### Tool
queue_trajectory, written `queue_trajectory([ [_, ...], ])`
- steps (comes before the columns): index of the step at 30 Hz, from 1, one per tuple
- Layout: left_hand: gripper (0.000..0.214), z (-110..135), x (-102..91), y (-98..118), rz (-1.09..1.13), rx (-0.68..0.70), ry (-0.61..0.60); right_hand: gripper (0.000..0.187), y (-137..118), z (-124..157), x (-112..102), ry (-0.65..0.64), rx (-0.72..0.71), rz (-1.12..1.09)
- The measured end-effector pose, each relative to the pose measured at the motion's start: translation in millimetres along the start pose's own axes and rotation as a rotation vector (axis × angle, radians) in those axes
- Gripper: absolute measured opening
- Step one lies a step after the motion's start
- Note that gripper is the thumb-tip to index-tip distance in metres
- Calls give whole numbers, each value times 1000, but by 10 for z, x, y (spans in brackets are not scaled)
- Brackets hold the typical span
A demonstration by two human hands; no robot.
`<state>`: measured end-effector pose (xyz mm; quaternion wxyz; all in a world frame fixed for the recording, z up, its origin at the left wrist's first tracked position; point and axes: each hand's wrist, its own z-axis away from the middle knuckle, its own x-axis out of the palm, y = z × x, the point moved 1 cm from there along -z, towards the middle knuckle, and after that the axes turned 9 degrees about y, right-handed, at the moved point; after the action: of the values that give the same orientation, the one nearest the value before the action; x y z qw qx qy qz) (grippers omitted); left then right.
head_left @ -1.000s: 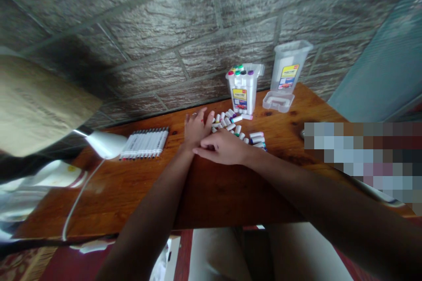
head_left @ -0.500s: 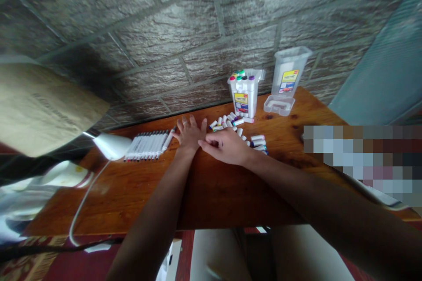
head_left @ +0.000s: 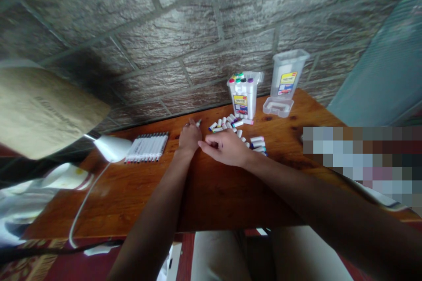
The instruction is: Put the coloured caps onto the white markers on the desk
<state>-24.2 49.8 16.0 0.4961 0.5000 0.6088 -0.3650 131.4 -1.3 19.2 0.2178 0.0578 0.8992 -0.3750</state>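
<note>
My left hand (head_left: 190, 137) is closed around a marker (head_left: 198, 123), whose pale, uncapped-looking tip pokes out past the fingers. Close beside it, my right hand (head_left: 227, 145) is curled with thumb and fingers together; whatever it may hold is hidden. Loose marker caps (head_left: 229, 122), white with coloured ends, lie scattered just behind and to the right of my right hand. Further left, a neat row of white markers (head_left: 147, 147) with dark ends lies side by side on the wooden table (head_left: 231, 197).
A clear box (head_left: 244, 96) filled with colour-topped markers stands by the stone wall. Right of it is a second clear box (head_left: 287, 72) with its lid open on the table. A white lamp (head_left: 112, 147), its cord and a paper cup (head_left: 67, 175) are at left.
The marker at the right end of the row has left the table and is now in my left hand. That hand has gone from spread fingers to closed. My right hand has barely moved.
</note>
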Motion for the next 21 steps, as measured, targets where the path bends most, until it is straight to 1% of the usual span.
queue_trajectory([
  [3,34,15,-52,41,23,91,-40,42,-12,8,13,-1,-11,16],
  [5,28,38,-93,47,49,131,-37,42,-26,16,26,-8,-25,23],
  [8,23,79,-133,53,103,156,-8,43,-28,7,23,-10,-43,22],
  [11,22,106,-135,64,141,175,53,42,50,-50,-53,35,-10,16],
  [13,22,105,-118,63,165,176,136,44,159,-115,-154,112,66,27],
  [14,22,100,-105,61,187,183,189,45,222,-150,-214,171,120,39],
  [17,18,81,-70,62,306,278,372,44,381,-230,-372,417,316,49],
  [19,15,80,-63,70,393,367,496,38,422,-244,-405,569,462,-41],
  [20,14,83,-66,75,431,401,551,39,421,-241,-388,611,531,-119],
  [21,13,90,-73,79,467,424,596,44,407,-234,-350,616,582,-210],
])
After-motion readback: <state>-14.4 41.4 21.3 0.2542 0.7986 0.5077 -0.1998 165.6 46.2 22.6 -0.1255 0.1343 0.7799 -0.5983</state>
